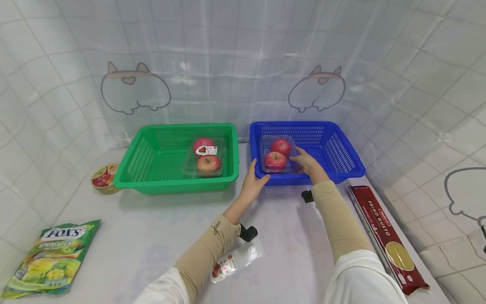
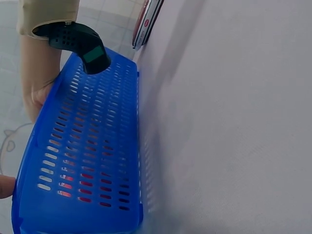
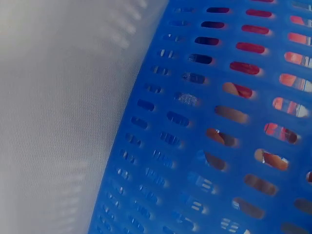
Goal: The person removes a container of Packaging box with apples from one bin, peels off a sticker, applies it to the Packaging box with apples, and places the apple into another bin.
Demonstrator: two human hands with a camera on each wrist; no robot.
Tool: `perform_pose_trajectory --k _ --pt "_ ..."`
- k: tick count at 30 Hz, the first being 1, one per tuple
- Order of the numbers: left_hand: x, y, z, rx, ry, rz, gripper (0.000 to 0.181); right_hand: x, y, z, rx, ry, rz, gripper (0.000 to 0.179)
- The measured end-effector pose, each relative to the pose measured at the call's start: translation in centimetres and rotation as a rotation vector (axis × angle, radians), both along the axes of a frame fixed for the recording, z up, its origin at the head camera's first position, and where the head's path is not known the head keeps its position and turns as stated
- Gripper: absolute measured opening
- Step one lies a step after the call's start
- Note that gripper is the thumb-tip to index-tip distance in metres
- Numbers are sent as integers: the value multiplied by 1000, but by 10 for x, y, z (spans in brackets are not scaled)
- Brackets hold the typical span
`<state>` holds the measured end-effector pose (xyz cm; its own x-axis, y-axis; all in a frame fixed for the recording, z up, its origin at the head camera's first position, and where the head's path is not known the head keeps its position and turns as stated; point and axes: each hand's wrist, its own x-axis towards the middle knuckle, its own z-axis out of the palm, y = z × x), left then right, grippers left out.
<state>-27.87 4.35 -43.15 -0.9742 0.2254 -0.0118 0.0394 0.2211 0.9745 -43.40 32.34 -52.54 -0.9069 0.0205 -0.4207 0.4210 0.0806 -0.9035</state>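
Two red apples lie in a clear plastic box [image 1: 268, 143] inside the blue basket [image 1: 355, 171], near its left end. My right hand [image 1: 306, 164] reaches over the front rim and grips the box's right edge. Through the slots in the right wrist view, parts of that hand and the red apples [image 3: 245, 68] show. My left hand [image 1: 252, 183] is at the basket's front left corner, thumb and forefinger spread; a fingertip [image 2: 6, 186] touches the rim in the left wrist view. A similar clear box [image 1: 190, 166] of apples, with a label, sits in the green basket [image 1: 174, 185].
On the left are a round tin [image 1: 105, 179] and a green FOX'S candy bag [image 1: 53, 257]. A red spaghetti pack [image 1: 387, 240] lies at the right. Between my forearms rests a clear packet [image 1: 235, 261] with an apple label. A tiled curtain rises behind the baskets.
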Motion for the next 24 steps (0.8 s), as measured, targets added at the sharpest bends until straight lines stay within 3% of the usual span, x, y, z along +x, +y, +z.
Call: perform_pose_trajectory --k 2,7,11,13,19,24 --pt "0 0 1 -1 1 3 73 18 -14 24 -15 2 -17 78" --pt "0 0 1 -10 9 4 73 82 -65 104 4 -26 -82 66" --pt "2 1 2 -14 9 -2 73 114 -84 142 47 -45 -120 61" --pt "3 1 2 -18 4 -6 72 121 -86 149 55 -41 -143 60" --pt "3 3 0 -23 5 -7 73 110 -71 138 2 5 -180 62" --pt "3 1 2 -50 -2 32 74 117 -77 154 -19 48 -181 61"
